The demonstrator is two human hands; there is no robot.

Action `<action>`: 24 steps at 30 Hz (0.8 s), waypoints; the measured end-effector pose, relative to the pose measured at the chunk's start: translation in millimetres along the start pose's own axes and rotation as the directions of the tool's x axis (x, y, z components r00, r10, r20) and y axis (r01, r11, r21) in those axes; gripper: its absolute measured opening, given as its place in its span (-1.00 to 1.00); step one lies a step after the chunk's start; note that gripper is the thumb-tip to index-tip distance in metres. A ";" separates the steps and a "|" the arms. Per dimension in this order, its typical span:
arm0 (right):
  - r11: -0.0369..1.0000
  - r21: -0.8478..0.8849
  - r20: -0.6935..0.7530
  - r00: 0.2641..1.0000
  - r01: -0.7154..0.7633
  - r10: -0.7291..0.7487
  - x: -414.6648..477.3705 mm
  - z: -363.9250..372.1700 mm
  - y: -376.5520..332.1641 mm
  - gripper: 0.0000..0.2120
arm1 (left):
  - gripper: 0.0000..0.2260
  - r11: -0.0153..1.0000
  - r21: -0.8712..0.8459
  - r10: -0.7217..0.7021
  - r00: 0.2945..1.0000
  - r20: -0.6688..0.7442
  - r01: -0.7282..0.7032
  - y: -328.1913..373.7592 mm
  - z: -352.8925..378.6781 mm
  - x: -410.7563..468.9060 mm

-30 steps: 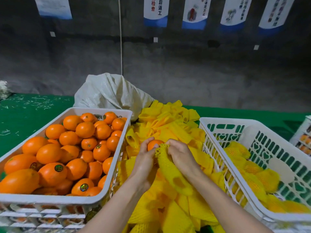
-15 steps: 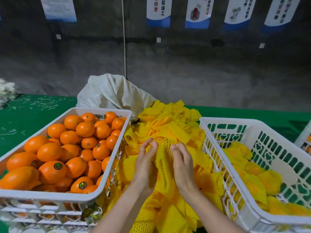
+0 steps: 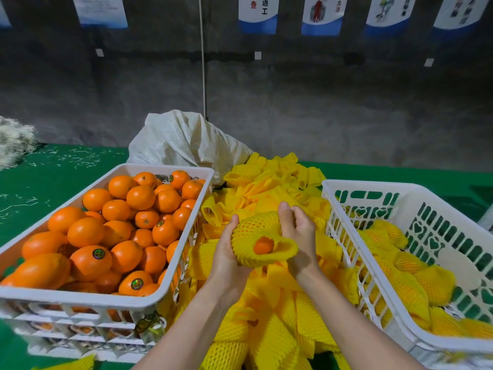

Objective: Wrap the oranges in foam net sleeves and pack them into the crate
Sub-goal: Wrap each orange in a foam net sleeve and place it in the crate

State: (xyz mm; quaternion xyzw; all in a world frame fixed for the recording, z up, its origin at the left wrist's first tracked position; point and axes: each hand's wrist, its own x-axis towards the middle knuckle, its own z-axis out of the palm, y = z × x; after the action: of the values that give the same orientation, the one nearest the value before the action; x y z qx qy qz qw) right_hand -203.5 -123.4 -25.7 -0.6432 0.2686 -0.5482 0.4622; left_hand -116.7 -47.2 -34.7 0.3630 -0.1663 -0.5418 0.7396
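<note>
Both hands hold one orange [image 3: 263, 245] wrapped in a yellow foam net sleeve [image 3: 256, 231], over the pile of loose sleeves [image 3: 269, 182]. My left hand [image 3: 226, 252] cups the sleeve from the left and below. My right hand [image 3: 298, 233] grips its right side, thumb on top. The orange shows only through the sleeve's open end, which faces me. A white crate [image 3: 170, 169] on the left is full of bare oranges [image 3: 138, 198]. The white crate [image 3: 373, 186] on the right holds several wrapped oranges [image 3: 408, 263].
A white woven sack [image 3: 184, 140] lies behind the sleeve pile. The table has a green cover [image 3: 53, 172] with white shreds and a fluffy white heap [image 3: 13, 140] at the far left. A grey wall with hanging posters stands behind.
The sleeve has been pulled over the orange, which now sits inside it. The hands turned the bundle so its open end faces me.
</note>
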 end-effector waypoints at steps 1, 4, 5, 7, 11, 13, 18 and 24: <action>1.000 0.014 0.025 1.000 -0.011 0.011 -0.9 -0.1 3.2 -0.61 | -0.59 1.000 -0.027 -0.002 1.000 0.023 0.003 0.5 1.2 0.0; 0.999 0.033 0.077 0.997 -0.003 0.001 -4.5 -1.5 5.9 -0.63 | -0.53 0.998 -0.062 -0.005 1.000 0.003 0.006 0.8 7.0 1.8; 1.000 0.030 0.107 0.994 0.005 -0.008 -3.9 -2.2 9.1 -0.65 | -0.55 0.997 -0.072 -0.007 0.999 -0.035 0.004 0.3 8.6 3.4; 1.000 -0.004 0.157 0.988 0.011 -0.010 -4.9 -5.6 10.0 -0.68 | -0.64 0.997 -0.074 0.011 0.994 -0.105 -0.019 -1.1 10.5 7.8; 0.976 -0.007 0.263 0.941 -0.217 0.211 -0.3 -20.1 4.5 -0.66 | -0.83 0.989 0.095 0.131 0.973 -0.188 -0.115 2.7 11.4 13.8; 0.891 0.137 0.387 0.851 -0.434 0.355 -6.2 -26.4 -1.9 -0.66 | -0.82 0.961 0.229 0.199 0.964 -0.177 -0.157 5.6 12.9 14.9; 0.866 0.012 0.382 0.802 -0.500 0.458 -20.6 -26.7 -13.7 -0.43 | -0.63 0.669 0.629 0.526 0.850 -0.026 -0.395 -2.8 18.8 11.4; 0.621 0.392 0.396 0.733 -0.679 0.552 -5.5 2.7 -0.1 -0.42 | -0.59 0.464 0.690 0.741 0.671 0.041 -0.555 -3.2 18.6 11.0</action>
State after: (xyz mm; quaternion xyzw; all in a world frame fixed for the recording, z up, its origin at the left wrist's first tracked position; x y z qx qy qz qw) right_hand -202.3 -117.9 -28.0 -0.4237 0.2608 -0.3242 0.8046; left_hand -126.8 -64.5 -25.9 0.5727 -0.3696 -0.0681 0.7285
